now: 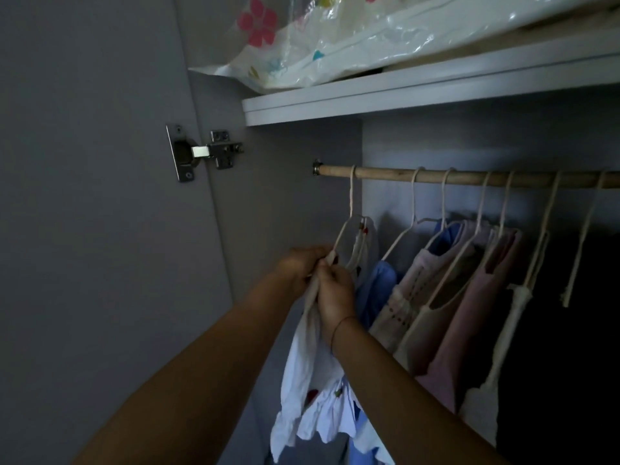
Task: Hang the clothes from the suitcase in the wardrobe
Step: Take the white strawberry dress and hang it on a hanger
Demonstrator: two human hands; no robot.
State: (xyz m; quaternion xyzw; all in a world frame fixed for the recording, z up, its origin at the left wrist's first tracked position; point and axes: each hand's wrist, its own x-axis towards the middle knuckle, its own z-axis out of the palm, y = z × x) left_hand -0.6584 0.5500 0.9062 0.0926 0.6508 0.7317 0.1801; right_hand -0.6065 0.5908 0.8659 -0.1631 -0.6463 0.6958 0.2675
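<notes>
2 hands meet at near shoulder of leftmost hanger (pixel 351 199), hooked on rod (pixel 385 172). Left hand (pixel 300 263), right hand (pixel 335 297): each grip closed, pinching white garment (pixel 312 374), likely seating strap so cloth won't slip. Garment drapes below hands, left of other hung clothes (pixel 446 297). Suitcase unseen.

White garment (pixel 312 370) (red spots), pink top (pixel 469 317)

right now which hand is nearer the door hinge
Left. The left hand is below-right of the hinge; the right hand is lower, further right. Both grip the white garment.
</notes>
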